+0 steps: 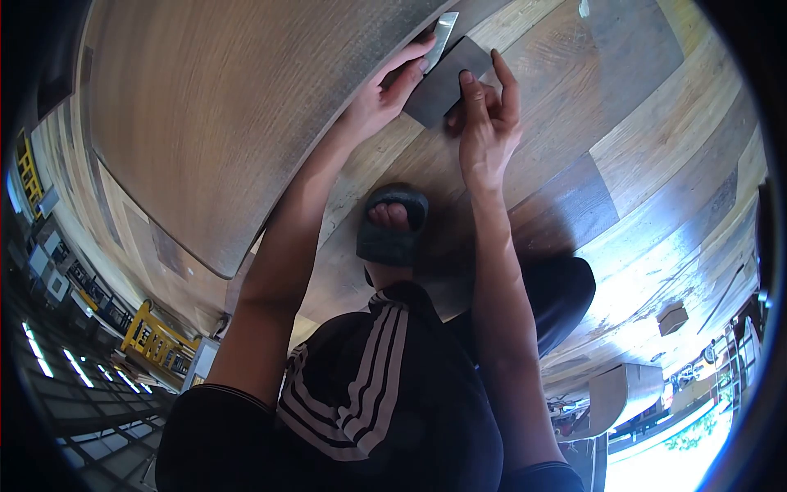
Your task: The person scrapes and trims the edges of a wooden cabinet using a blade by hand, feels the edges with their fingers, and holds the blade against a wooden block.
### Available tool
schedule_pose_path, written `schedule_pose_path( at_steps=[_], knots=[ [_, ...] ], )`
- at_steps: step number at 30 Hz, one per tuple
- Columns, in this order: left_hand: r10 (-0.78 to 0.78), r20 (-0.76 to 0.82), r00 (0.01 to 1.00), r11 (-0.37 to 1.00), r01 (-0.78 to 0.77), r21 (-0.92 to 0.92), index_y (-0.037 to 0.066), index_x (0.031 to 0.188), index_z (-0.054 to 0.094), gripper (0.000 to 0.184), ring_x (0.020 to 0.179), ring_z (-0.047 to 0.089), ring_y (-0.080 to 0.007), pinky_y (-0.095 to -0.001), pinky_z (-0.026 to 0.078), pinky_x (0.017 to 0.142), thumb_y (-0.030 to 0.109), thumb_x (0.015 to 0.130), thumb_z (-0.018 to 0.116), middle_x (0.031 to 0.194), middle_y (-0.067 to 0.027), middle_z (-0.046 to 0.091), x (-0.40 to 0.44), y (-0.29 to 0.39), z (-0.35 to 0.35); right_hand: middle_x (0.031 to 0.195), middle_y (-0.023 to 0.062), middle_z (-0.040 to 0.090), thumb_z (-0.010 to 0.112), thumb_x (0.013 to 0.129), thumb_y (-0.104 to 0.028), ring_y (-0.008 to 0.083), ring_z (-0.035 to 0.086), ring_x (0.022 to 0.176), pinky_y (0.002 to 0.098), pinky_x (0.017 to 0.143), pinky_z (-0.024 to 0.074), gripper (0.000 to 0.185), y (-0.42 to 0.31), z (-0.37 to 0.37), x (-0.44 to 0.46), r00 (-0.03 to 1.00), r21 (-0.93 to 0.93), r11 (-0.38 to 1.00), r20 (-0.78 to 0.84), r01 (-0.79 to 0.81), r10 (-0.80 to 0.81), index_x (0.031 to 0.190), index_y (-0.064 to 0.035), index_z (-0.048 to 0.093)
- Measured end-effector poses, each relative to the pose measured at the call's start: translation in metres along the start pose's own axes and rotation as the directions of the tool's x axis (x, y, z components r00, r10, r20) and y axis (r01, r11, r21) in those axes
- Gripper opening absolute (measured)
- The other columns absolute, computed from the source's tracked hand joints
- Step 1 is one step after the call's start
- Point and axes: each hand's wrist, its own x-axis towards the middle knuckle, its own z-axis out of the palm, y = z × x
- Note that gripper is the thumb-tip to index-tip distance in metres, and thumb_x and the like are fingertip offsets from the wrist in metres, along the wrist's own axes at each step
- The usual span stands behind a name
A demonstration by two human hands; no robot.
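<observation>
My left hand (399,78) is closed on a flat, shiny metal blade (443,37) with a slanted tip, beside the edge of a large wood-grain panel (221,107). Between my hands is a dark grey rectangular piece (447,86), flat-faced, its material unclear. My right hand (489,119) grips its right side with the thumb on top; the index finger points up along the far corner. The blade lies close to the grey piece's upper left edge; whether they touch I cannot tell.
The floor (648,139) has wood planks of mixed tones. My foot in a dark slide sandal (389,225) stands below my hands. A small brown block (672,318) and a cardboard box (627,398) lie to the right. Yellow racks (156,344) stand at lower left.
</observation>
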Motion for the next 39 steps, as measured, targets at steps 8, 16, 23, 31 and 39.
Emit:
schedule_pose_path(
  at_steps=[8, 16, 23, 31, 39],
  knots=[
    [-0.016, 0.033, 0.999, 1.000, 0.017, -0.014, 0.013, 0.124, 0.079, 0.029, 0.141, 0.056, -0.0350, -0.0458, 0.045, 0.116, 0.010, 0.095, 0.079, 0.144, -0.0114, 0.066, 0.006, -0.004, 0.002, 0.067, -0.0030, 0.055, 0.071, 0.106, -0.017, 0.0045, 0.052, 0.055, 0.0227, 0.049, 0.0431, 0.055, 0.004, 0.004, 0.003, 0.997, 0.090, 0.995, -0.054, -0.046, 0.051, 0.156, -0.0048, 0.054],
    [0.010, 0.015, 1.000, 1.000, -0.010, 0.001, 0.015, 0.123, 0.080, 0.028, 0.143, 0.054, -0.0350, -0.0462, 0.045, 0.117, 0.011, 0.096, 0.078, 0.145, -0.0097, 0.066, 0.006, -0.007, 0.002, 0.065, 0.0006, 0.061, 0.073, 0.104, -0.017, 0.0067, 0.054, 0.050, 0.0240, 0.047, 0.0433, 0.056, 0.003, 0.019, -0.006, 0.988, 0.150, 0.987, -0.134, -0.051, 0.072, 0.155, -0.0031, 0.054],
    [0.068, 0.003, 0.998, 0.998, -0.068, 0.017, 0.017, 0.136, 0.072, 0.035, 0.130, 0.062, -0.0317, -0.0437, 0.046, 0.115, 0.023, 0.101, 0.072, 0.138, -0.0115, 0.070, 0.022, -0.002, 0.004, 0.063, 0.0023, 0.061, 0.073, 0.104, -0.017, 0.0078, 0.057, 0.050, 0.0251, 0.047, 0.0456, 0.057, -0.005, 0.017, 0.014, 0.983, 0.189, 0.982, -0.177, -0.006, 0.040, 0.154, 0.0010, 0.053],
    [0.058, 0.007, 0.998, 0.997, -0.058, 0.049, 0.015, 0.124, 0.081, 0.028, 0.138, 0.059, -0.0301, -0.0405, 0.048, 0.115, 0.009, 0.097, 0.076, 0.148, -0.0093, 0.065, 0.032, -0.007, 0.014, 0.071, 0.0049, 0.066, 0.074, 0.103, -0.013, 0.0100, 0.059, 0.054, 0.0274, 0.048, 0.0500, 0.054, -0.007, 0.010, 0.026, 0.985, 0.167, 0.986, -0.166, -0.022, 0.050, 0.152, 0.0008, 0.055],
    [-0.024, -0.021, 0.999, 0.995, 0.022, -0.099, 0.013, 0.125, 0.079, 0.028, 0.135, 0.061, -0.0274, -0.0377, 0.050, 0.110, 0.007, 0.098, 0.074, 0.150, -0.0091, 0.064, 0.033, 0.000, 0.021, 0.068, 0.0023, 0.064, 0.075, 0.102, -0.015, 0.0084, 0.057, 0.054, 0.0264, 0.050, 0.0471, 0.055, -0.014, 0.011, 0.019, 0.987, 0.118, 0.992, -0.152, -0.031, 0.049, 0.153, -0.0032, 0.057]
  ],
)
